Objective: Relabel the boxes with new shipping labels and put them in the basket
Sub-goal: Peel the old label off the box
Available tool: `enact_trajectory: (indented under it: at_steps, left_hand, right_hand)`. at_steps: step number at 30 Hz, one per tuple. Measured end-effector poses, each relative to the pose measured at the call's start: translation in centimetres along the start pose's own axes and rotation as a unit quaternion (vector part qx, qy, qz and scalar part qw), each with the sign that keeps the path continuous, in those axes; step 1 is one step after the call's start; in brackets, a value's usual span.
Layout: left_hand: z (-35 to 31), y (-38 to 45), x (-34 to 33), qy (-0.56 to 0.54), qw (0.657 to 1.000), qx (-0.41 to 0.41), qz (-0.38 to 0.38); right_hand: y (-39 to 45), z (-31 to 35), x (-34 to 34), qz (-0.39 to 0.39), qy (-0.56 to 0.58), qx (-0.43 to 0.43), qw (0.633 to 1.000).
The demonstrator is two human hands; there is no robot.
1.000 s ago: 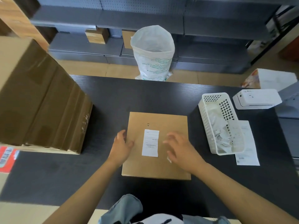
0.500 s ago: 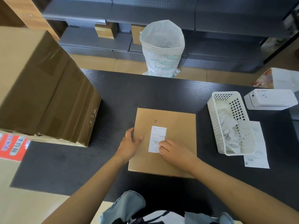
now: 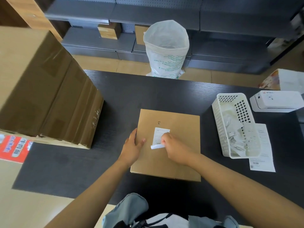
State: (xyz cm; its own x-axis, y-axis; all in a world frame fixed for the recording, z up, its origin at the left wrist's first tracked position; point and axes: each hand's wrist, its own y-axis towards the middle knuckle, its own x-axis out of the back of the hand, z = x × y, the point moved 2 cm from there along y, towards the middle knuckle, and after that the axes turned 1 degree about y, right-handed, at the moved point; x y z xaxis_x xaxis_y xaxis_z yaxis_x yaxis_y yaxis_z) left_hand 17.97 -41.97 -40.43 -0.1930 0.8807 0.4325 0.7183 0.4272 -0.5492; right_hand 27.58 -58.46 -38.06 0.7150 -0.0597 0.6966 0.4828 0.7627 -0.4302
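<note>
A flat brown cardboard box (image 3: 179, 129) lies on the black table (image 3: 148, 96) in front of me. A small white shipping label (image 3: 158, 134) is stuck near the middle of its top, with its near end curled up off the cardboard. My right hand (image 3: 174, 148) pinches that lifted end. My left hand (image 3: 133, 147) rests on the box's left edge, thumb on the top face, holding it down. A white plastic basket (image 3: 230, 116) with crumpled white paper scraps stands to the right of the box.
A big brown carton (image 3: 41, 89) fills the left of the table. A white label printer (image 3: 278, 101) sits at the far right, and a printed sheet (image 3: 264, 155) lies by the basket. A white sack (image 3: 166, 50) stands open on the floor beyond the table, before grey shelving.
My right hand moved onto the label and has peeled its near end up from the box. My left hand stayed on the box's left edge. The camera view shifted slightly.
</note>
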Motion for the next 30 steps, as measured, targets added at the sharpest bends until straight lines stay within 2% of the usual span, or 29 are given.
enact_trajectory:
  at_steps: [5, 13, 17, 20, 26, 30]
  left_hand:
    - [0.0, -0.4, -0.2, 0.049, 0.998, -0.028, -0.022]
    - [-0.4, -0.5, -0.5, 0.173, 0.965, -0.177, -0.083]
    - [-0.1, -0.2, -1.3, 0.205, 0.947, -0.238, -0.075]
    - [0.3, -0.1, -1.7, 0.185, 0.950, -0.244, -0.059]
    - [0.5, 0.0, -1.9, 0.193, 0.951, -0.234, -0.057]
    - [0.5, 0.2, -1.7, 0.224, 0.943, -0.237, -0.062]
  right_hand:
    - [0.2, -0.5, 0.1, -0.036, 0.069, -0.044, 0.996]
    - [-1.3, -0.1, 0.1, -0.072, 0.105, 0.011, 0.992]
    - [-1.5, 0.0, -0.7, -0.060, 0.058, 0.025, 0.996]
    - [-1.3, 0.1, -0.9, -0.091, 0.044, 0.025, 0.995]
    - [-0.1, 0.0, 0.0, -0.103, 0.103, -0.039, 0.989]
    - [0.3, -0.4, 2.0, -0.128, 0.255, -0.142, 0.948]
